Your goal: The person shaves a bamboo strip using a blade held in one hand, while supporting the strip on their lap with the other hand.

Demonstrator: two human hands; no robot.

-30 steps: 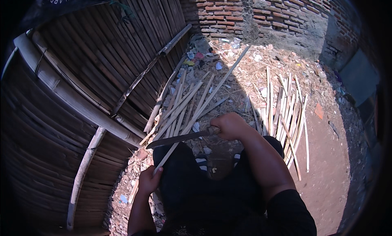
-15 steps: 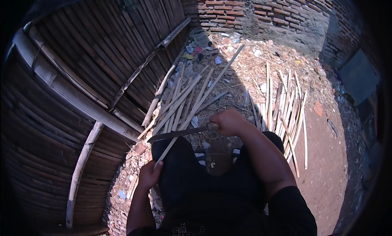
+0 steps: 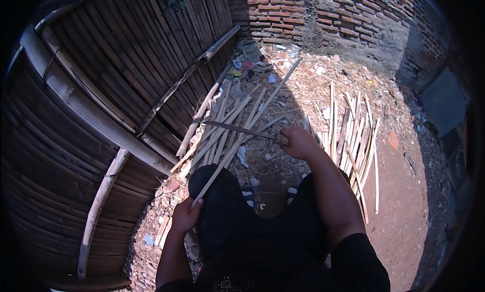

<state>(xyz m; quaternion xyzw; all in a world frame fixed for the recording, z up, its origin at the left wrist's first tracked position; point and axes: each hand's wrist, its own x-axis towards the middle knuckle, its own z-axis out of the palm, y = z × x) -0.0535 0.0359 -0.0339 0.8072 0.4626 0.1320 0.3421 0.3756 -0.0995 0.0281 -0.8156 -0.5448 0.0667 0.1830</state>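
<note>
My left hand (image 3: 187,214) is closed round the near end of a long pale bamboo strip (image 3: 233,149), which slants across my left knee and away to the far right. In my right hand (image 3: 299,143) is the handle of a machete (image 3: 242,130). Its long dark blade points left and crosses the strip well beyond my knee; whether the edge touches the strip I cannot tell. Under and beside the blade lies a loose pile of bamboo strips (image 3: 221,113) on the ground.
A second heap of strips (image 3: 357,135) lies to the right of my right knee. A bamboo wall with poles (image 3: 101,120) stands close on the left. At the back is a brick wall (image 3: 280,14). Litter, rubble and shavings (image 3: 323,75) cover the ground before it.
My right hand has moved the machete forward along the strip, from over my left knee to above the pile. The left hand keeps its hold at nearly the same place.
</note>
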